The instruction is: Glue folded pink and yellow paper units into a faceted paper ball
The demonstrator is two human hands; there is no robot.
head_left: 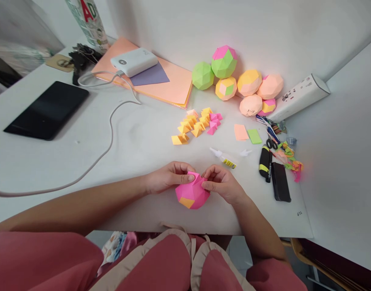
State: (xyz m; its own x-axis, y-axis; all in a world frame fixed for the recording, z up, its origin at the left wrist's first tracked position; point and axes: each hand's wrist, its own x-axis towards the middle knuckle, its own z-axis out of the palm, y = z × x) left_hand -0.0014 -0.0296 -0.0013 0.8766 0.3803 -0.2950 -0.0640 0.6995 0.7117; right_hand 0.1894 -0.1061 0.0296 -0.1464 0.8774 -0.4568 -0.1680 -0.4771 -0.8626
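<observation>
Between my hands, near the table's front edge, is a pink folded-paper ball [191, 195] with an orange patch low on its front. Its top edge looks uneven, with flaps sticking up. My left hand [170, 178] pinches the upper left rim between thumb and fingers. On the other side, my right hand [223, 184] grips the upper right edge, thumb in front. Just beyond them lies a small white glue bottle [223, 157] with a yellow label, its white cap [245, 152] apart from it. Farther back sit several folded orange paper pieces [189, 123] and pink ones [214, 122].
Finished paper balls [224, 62] are stacked against the wall. At the right are a yellow-black highlighter [265, 161], scissors [272, 143], a black phone-like block [280, 182] and paper scraps. A tablet [47, 110], a cable [111, 133] and a power bank [134, 62] on paper sheets occupy the left.
</observation>
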